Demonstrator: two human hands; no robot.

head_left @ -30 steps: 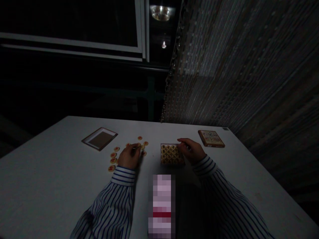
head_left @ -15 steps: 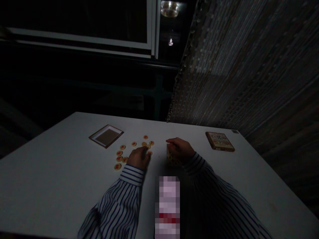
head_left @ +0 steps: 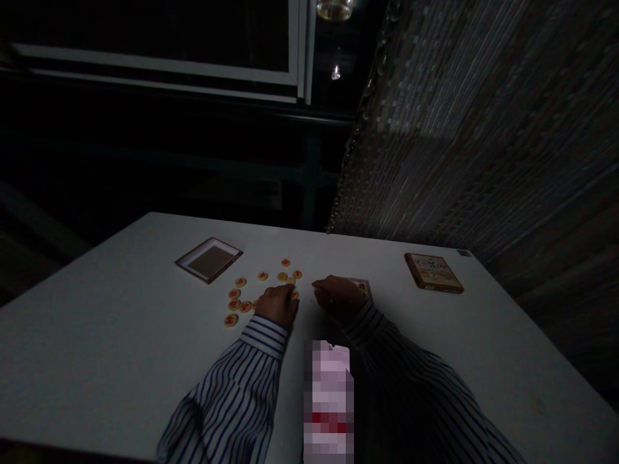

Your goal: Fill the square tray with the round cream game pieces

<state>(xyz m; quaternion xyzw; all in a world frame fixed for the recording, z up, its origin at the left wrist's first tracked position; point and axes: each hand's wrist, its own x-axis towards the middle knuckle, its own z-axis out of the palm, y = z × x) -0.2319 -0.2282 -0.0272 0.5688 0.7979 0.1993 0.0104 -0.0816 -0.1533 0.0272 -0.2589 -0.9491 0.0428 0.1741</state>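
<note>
The room is dim. My left hand (head_left: 277, 304) rests curled on the white table (head_left: 120, 335), its fingertips among several small round yellow discs with red marks (head_left: 240, 282). My right hand (head_left: 338, 293) lies close beside it, fingers curled down over a small box of discs (head_left: 363, 286), of which only a corner shows. I cannot make out what either hand's fingers hold. Both arms wear striped sleeves.
A shallow brown tray with a pale rim (head_left: 209, 260) lies at the back left of the discs. A printed orange box lid (head_left: 434, 272) lies at the back right. A beaded curtain (head_left: 483, 129) hangs behind the table's right side; a dark window is at the back.
My right hand has slid left across the disc box, toward my left hand, and now covers most of it. My left hand stays at the loose discs.
</note>
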